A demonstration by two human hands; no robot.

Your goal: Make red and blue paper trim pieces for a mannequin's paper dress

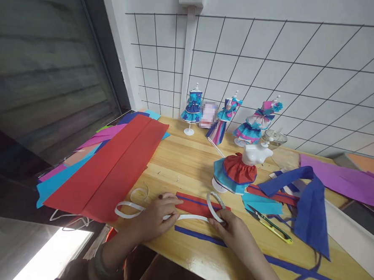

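Observation:
A narrow white strip (193, 217), possibly tape, stretches between my hands along the near edge of a red piece of material (191, 204) with a blue line across it. My left hand (160, 216) is closed on the strip, and a loop of it curls out to the left. Thumb and fingers of my right hand (230, 227) pinch its other end, where the strip bends up in a second loop. Just below lies a blue strip (196, 235), partly hidden behind my right hand. A white dress form (257, 156) with a red and light-blue skirt (234, 174) stands behind.
Left lies a stack of coloured sheets topped by a large red sheet (109, 169). Three dressed miniature forms, one in blue (193, 106), stand by the tiled wall. At right are scissors (258, 216), a yellow cutter (276, 232), blue material (312, 211) and a purple sheet (339, 179).

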